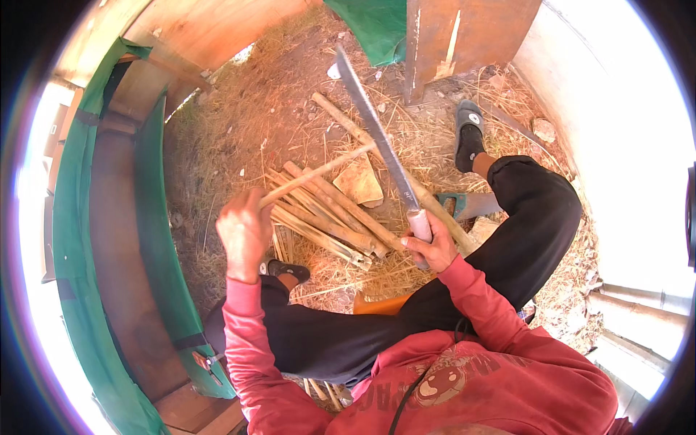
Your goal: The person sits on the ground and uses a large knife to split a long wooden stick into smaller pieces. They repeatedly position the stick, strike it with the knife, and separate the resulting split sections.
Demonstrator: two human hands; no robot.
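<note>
My left hand [244, 233] is closed round the near end of a thin bamboo strip [319, 171], which slants up and to the right. The strip's far end meets the blade of a machete [377, 134], touching or just behind it; I cannot tell which. My right hand [433, 245] grips the machete by its pale handle, with the long blade pointing up and away to the left. Below the strip lies a pile of split bamboo pieces [341, 206] on the straw-covered ground. A longer bamboo pole [348, 125] runs behind the machete toward my right leg.
A flat yellowish stone [359, 183] lies beside the pile. A handsaw [475, 205] with a green handle rests near my right knee. Green-edged wooden boxes [116, 239] line the left side. A brown wooden panel [464, 40] stands ahead, and a white wall [616, 138] rises on the right.
</note>
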